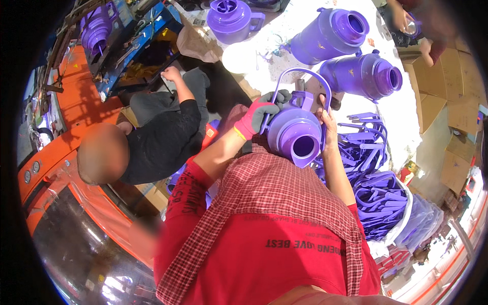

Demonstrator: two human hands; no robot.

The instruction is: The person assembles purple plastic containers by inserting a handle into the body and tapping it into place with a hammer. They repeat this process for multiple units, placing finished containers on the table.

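I hold the purple jug (297,133) against my chest — my gloved left hand (260,113) grips its side near the handle (303,76), my bare right hand (327,118) presses the other end. Better to push both ends evenly — so it seats straight.

Two finished purple plastic jugs (333,35) (363,75) are lying on their sides on the white worktable (284,66), and a third purple jug with a lid (231,19) is standing near its far edge. A heap of loose purple plastic handles (378,203) is spilling from a clear bag. A person in a black top (162,137) is crouching beside an orange machine (66,147). Brown cardboard boxes (452,96) are stacking up alongside.
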